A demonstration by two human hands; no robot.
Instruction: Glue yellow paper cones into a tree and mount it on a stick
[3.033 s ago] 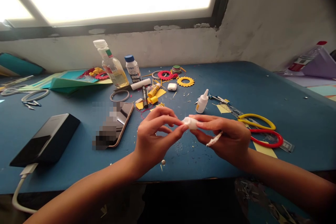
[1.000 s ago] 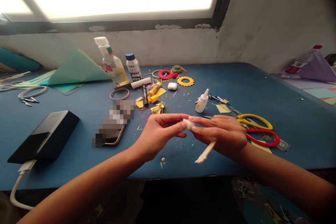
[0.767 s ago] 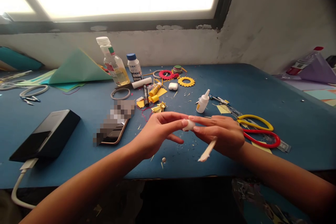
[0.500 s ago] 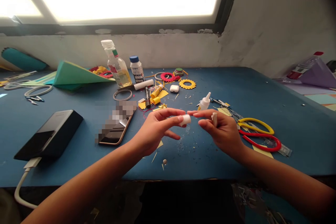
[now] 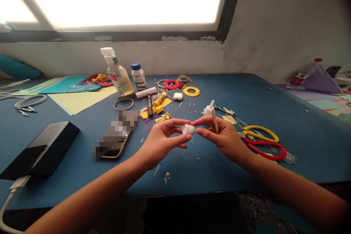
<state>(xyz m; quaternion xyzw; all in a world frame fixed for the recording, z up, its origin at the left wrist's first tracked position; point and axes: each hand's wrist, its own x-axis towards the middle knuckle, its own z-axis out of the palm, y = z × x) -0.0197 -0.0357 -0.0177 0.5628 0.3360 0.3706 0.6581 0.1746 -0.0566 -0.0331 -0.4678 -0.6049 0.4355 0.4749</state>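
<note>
My left hand (image 5: 164, 139) pinches a small white roll of paper (image 5: 188, 129) between thumb and fingertips, just above the blue table (image 5: 274, 95). My right hand (image 5: 221, 136) faces it, index finger and thumb reaching to the roll's right end. A thin pale stick (image 5: 214, 123) is tucked upright in my right hand's fingers. A small white glue bottle (image 5: 208, 109) stands right behind my right hand.
Yellow-and-red scissors (image 5: 261, 140) lie right of my right hand. A phone (image 5: 116, 140) and a black power bank (image 5: 41, 151) lie to the left. Bottles (image 5: 117, 75), a glue stick (image 5: 158, 99), paper rings (image 5: 191, 91), coloured sheets (image 5: 79, 98) and scraps crowd the back.
My right hand turned the stick from pointing down to upright. The white roll stayed pinched in my left hand. At the back left the green sheet was laid flat.
</note>
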